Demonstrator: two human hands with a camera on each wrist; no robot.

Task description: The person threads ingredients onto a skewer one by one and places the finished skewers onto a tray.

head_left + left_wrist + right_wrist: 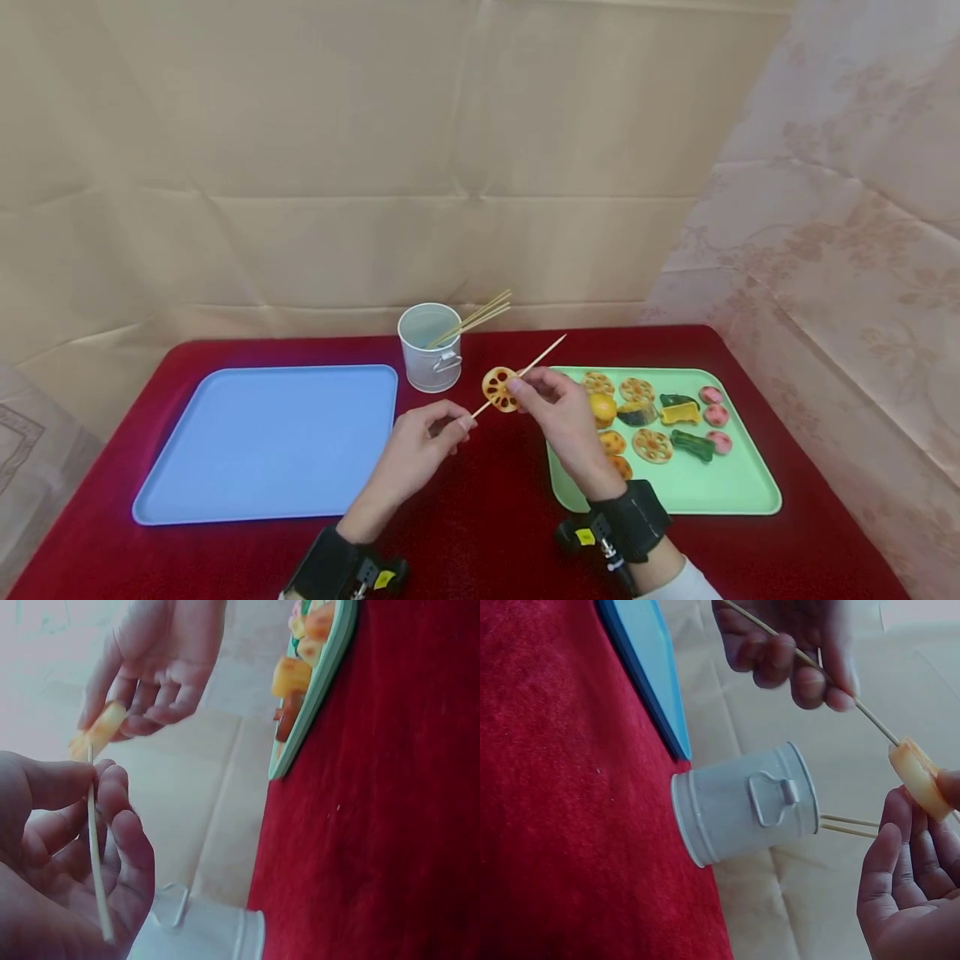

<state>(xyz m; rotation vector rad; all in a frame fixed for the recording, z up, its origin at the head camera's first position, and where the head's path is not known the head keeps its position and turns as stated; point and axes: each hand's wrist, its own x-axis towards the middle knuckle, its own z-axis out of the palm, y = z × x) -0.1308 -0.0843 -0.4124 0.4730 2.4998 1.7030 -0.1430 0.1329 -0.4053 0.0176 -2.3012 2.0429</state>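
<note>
My left hand [418, 446] pinches a thin wooden skewer [544, 353] between thumb and fingers, near its lower end. My right hand [566, 417] holds a round lotus root slice [497, 388] between thumb and fingers. The skewer passes through the slice, and its pointed tip sticks out up and to the right. In the left wrist view the blunt end of the skewer lies across the left palm. Seen edge-on in the right wrist view, the thick slice [915, 780] sits a short way along the skewer from the left fingertips.
A white metal bucket [431, 360] with several skewers [483, 317] stands behind the hands. To the left lies a blue tray [277, 446]. The green tray [720, 496] at right carries lotus root slices [652, 446], green pepper [692, 446], pumpkin and pink pieces [716, 415].
</note>
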